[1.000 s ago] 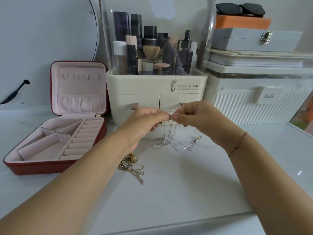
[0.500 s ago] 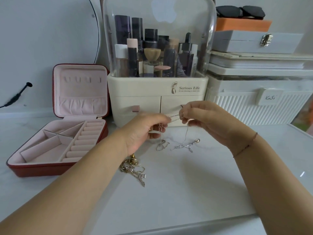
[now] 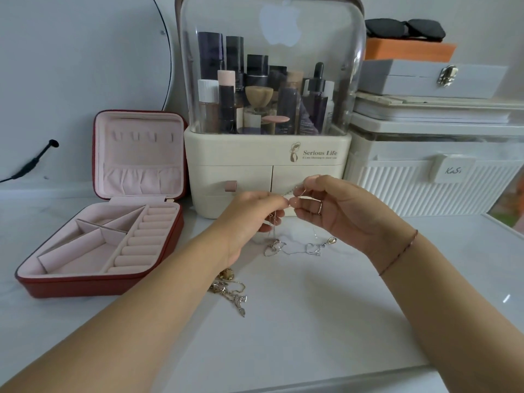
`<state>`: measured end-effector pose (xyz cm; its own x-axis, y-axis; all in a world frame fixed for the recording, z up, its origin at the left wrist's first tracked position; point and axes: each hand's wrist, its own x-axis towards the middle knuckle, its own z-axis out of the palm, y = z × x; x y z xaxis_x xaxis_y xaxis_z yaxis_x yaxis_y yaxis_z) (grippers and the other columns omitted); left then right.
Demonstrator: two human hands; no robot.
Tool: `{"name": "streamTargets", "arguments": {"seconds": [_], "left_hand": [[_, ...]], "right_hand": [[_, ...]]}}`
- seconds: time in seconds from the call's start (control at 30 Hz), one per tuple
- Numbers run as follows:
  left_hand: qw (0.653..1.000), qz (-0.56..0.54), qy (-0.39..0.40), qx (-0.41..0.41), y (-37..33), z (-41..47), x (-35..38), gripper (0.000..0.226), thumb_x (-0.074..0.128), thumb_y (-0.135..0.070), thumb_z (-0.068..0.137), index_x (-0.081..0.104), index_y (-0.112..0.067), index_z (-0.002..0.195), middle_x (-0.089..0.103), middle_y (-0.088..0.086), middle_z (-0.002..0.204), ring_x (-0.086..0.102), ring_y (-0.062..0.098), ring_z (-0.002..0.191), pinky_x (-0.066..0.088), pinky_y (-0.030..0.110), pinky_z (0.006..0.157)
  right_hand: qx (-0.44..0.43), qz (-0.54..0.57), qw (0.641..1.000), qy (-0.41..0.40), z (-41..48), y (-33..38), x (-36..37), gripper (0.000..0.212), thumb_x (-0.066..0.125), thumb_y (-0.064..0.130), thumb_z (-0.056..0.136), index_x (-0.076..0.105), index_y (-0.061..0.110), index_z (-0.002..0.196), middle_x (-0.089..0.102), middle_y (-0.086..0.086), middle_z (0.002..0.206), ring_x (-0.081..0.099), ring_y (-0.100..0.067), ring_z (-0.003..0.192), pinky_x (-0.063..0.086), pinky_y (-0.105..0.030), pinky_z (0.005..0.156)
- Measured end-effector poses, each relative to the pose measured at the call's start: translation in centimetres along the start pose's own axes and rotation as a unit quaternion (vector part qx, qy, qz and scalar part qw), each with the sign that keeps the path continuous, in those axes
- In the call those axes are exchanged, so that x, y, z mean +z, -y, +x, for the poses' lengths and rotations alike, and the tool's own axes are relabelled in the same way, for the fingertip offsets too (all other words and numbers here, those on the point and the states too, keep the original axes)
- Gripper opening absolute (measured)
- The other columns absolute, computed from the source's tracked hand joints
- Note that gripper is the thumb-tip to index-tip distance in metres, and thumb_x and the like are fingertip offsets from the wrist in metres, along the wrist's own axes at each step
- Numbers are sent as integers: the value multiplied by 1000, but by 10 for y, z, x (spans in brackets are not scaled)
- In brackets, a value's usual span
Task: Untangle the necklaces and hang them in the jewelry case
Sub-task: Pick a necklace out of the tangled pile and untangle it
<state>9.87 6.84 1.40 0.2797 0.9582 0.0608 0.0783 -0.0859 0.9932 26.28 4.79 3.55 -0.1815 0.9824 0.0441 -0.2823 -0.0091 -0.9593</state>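
A thin silver necklace [image 3: 295, 246] is stretched between my hands, its pendants trailing on the white tabletop. My left hand [image 3: 249, 214] pinches the chain with curled fingers. My right hand [image 3: 331, 205] pinches the same chain just to the right, fingertips almost touching the left ones. A tangle of gold necklaces [image 3: 231, 292] lies on the table under my left forearm. The red jewelry case [image 3: 93, 285] stands open at the left, with a pink lining and small hooks in its raised lid.
A cream cosmetics organiser [image 3: 266, 168] with a clear dome stands right behind my hands. White ribbed storage box [image 3: 433, 188] with stacked boxes and sunglasses sits at the right. A round mirror [image 3: 85, 66] leans at the back left. The table's front edge runs near the bottom.
Both hands have stayed close together on the silver chain and shifted slightly. The chain's loose end has spread wider on the table. The camera has tilted a little.
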Motion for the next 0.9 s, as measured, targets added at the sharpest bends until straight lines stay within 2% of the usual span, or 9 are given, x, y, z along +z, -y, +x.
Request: {"name": "streamTargets", "arguments": {"seconds": [0.13,0.2,0.27,0.37,0.53,0.63,0.73,0.8,0.9], "left_hand": [[1000,9,-11,0,1,-2,0,16,62,-16,87,61,-13,72,58,-3,68,56,10,67,44,21,67],[999,30,-20,13,2,-1,1,11,67,-22,79,61,-16,73,57,-3,68,56,7,65,43,21,66],[998,49,-26,33,3,-1,1,13,66,-28,70,63,-18,78,58,-3,72,55,3,61,43,20,67],[996,52,-43,54,3,-1,2,1,64,-18,82,65,-18,81,58,-4,72,54,1,60,42,21,69],[990,57,-89,89,3,0,2,8,59,-14,88,64,-16,83,58,-3,68,52,6,61,43,19,64],[990,-13,-114,82,0,0,-4,14,53,-7,91,62,-13,83,61,-5,60,56,5,57,44,17,59],[986,-133,-90,48,-4,1,-8,17,50,-5,94,61,-13,84,64,-2,65,61,9,61,47,24,65],[976,-206,-63,22,-7,1,-8,17,50,-6,95,59,-13,83,60,-3,61,61,11,60,49,27,70],[960,-276,-33,4,-11,1,-11,14,50,-9,96,58,-11,84,44,-6,49,52,9,49,54,28,67]], "right_hand": [[23,7,1000,6,1,0,0,11,54,9,91,59,9,81,59,-4,83,55,-12,60,41,-20,57],[38,-16,999,28,0,1,-2,5,57,12,87,57,10,82,57,-2,80,50,-10,57,37,-18,52],[52,-30,997,38,0,1,-4,9,55,12,88,55,12,79,55,-1,76,46,-9,55,32,-18,51],[66,-45,996,38,-1,3,-4,16,51,10,91,53,14,75,51,0,73,42,-8,55,28,-19,50],[83,-80,992,44,-1,2,-4,16,54,10,92,51,15,77,50,0,74,38,-7,53,24,-20,51],[93,-103,989,44,-3,3,-5,14,57,12,90,52,14,78,51,-1,74,35,-8,50,20,-24,54],[99,-143,984,51,-5,5,-7,18,59,12,90,54,12,73,49,2,65,32,-8,48,18,-24,55],[92,-192,975,56,-7,7,-8,21,60,6,90,53,12,71,46,3,59,28,-7,47,15,-24,55],[66,-282,957,-4,-7,7,-12,22,64,-7,83,57,12,75,52,2,74,32,-6,44,24,-15,47]]}}
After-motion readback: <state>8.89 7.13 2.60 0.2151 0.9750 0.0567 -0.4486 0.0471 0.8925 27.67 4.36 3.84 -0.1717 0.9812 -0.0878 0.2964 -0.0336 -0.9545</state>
